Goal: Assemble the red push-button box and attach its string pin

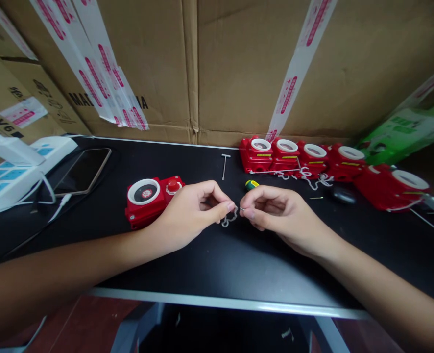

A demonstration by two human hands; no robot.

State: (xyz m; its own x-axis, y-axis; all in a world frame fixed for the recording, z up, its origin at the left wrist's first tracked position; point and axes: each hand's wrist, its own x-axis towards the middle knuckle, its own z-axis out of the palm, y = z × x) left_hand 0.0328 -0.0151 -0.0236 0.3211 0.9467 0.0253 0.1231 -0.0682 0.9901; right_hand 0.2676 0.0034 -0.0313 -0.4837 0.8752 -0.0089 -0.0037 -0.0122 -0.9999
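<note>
Over the middle of the table, my left hand pinches one end of a thin, pale chain that dangles in a loop below the fingers. Close beside it, my right hand holds a tiny metal piece between thumb and forefinger; its exact kind is too small to tell. The fingertips of both hands are a small gap apart. Behind my left wrist sits a red box with a white-ringed round window and a red knob, partly covered by the hand. A green and yellow handle shows just behind my right fingers.
A small T-shaped metal rod lies further back. Several similar red boxes with chains line the back right, near a dark oval object. At left are a phone and a white power strip. Cardboard stands behind.
</note>
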